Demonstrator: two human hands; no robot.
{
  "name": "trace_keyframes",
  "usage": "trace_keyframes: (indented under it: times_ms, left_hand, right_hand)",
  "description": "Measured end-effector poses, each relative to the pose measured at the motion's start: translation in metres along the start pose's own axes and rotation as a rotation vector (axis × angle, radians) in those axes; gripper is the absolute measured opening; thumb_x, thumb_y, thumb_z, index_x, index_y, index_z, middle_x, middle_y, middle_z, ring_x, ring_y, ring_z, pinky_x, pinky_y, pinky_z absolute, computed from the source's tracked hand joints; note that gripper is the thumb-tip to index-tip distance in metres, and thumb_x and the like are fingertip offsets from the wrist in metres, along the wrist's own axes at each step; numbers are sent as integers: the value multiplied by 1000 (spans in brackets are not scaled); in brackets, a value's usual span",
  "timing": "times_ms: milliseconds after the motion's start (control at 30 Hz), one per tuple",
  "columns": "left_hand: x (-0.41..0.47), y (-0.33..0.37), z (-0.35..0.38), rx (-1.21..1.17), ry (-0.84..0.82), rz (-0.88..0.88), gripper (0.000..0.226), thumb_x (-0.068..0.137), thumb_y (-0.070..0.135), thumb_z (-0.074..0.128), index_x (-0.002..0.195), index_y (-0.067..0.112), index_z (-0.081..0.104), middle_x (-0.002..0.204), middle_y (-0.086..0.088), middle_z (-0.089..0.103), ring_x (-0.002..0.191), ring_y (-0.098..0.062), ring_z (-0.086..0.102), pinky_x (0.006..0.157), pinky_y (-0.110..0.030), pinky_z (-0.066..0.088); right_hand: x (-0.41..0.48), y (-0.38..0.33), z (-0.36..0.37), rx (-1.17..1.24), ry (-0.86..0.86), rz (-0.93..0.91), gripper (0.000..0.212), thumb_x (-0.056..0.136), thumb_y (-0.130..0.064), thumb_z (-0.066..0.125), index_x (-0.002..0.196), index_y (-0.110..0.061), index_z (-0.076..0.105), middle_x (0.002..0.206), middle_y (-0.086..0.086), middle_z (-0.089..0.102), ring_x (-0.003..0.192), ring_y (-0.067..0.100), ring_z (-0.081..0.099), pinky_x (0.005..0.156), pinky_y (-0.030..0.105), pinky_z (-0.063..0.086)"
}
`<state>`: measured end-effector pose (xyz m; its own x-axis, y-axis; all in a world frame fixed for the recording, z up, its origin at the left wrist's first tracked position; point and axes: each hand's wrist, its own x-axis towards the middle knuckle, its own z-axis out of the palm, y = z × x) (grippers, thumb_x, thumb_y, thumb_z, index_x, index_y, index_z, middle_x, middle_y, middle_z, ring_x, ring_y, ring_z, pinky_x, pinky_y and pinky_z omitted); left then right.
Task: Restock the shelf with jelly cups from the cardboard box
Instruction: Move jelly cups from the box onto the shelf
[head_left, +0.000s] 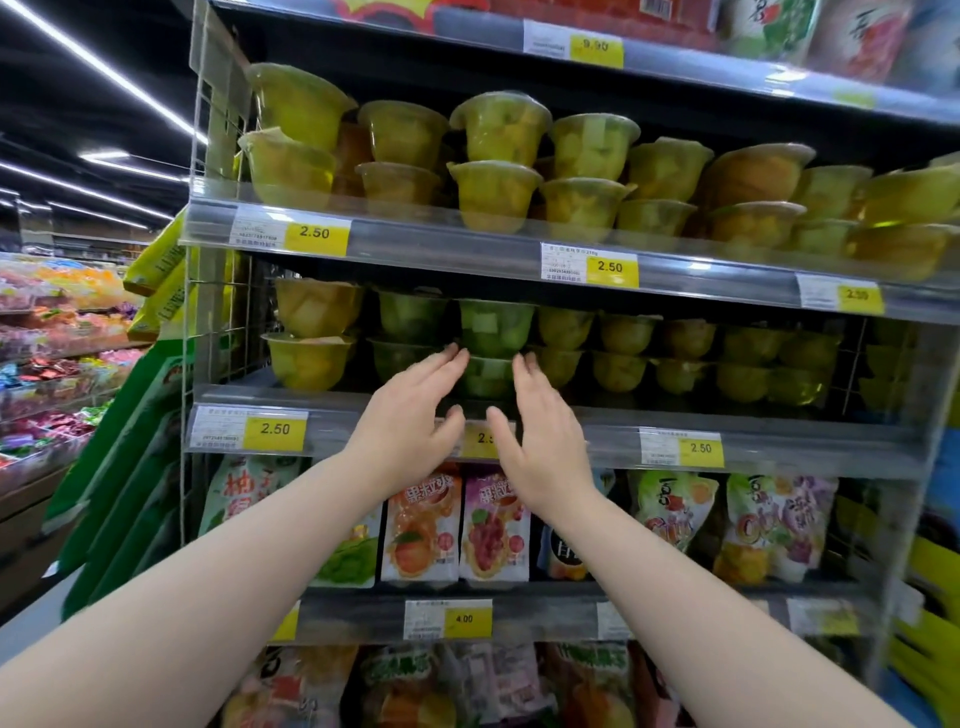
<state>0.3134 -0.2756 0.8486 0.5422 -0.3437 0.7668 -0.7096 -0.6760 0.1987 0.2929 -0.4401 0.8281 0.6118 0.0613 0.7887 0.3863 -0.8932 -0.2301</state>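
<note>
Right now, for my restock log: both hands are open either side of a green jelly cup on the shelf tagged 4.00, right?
No. The head view shows left hand and right hand open either side of the green jelly cup, but that shelf is tagged 2.50, not 4.00.

The shelf carries jelly cups stacked two high on the tiers at 12 o'clock and centre. Pouches stand on the tier at 6 o'clock. Price tags line the edges.
</note>
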Motion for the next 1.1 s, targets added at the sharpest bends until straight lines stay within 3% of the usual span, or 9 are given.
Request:
trace_keyframes:
  times_ms: [133,267,433,633,800,1100]
  left_hand:
    - [3,1,1,27,-26,-6,59,98,26,47,151,21,23,158,3,22,145,-12,20,115,-25,18]
    - [5,1,2,167,-124,-27,72,93,49,35,154,18,13,160,-1,12,147,-16,16,117,-32,18]
    - [-19,4,4,330,-215,-66,72,97,49,33,154,18,2,162,0,-1,149,-19,-3,119,-40,-2]
    - [-93,-5,-20,473,-482,-140,83,93,52,43,153,24,-7,160,4,-17,148,-19,-13,118,-50,-3]
    - [-189,-7,-35,506,-652,-379,88,88,56,48,154,25,-2,161,2,-14,148,-25,-8,116,-57,5]
    - [-361,21,-53,458,-890,-584,87,90,52,51,154,27,-4,161,2,-11,148,-29,-5,117,-55,5]
  right_hand:
    - [5,-2,-2,-73,-58,45,62,102,-42,32,154,-16,9,161,5,11,147,17,13,117,30,11]
    - [7,-6,0,-185,-126,80,65,102,-44,26,154,-12,4,161,8,7,147,22,9,118,31,4]
    - [-11,-11,-4,-265,-238,127,62,102,-45,20,154,-14,5,162,3,1,148,18,-3,119,36,0]
    - [-56,-15,-23,-295,-475,146,57,104,-43,22,154,-20,8,162,0,-3,148,21,-2,120,39,12]
    - [-126,-31,-28,-262,-665,127,59,102,-44,33,154,-26,12,162,-2,2,149,21,1,118,37,14]
    - [-270,-75,-1,-128,-942,116,62,98,-47,43,153,-31,18,161,-4,10,148,20,6,118,41,21]
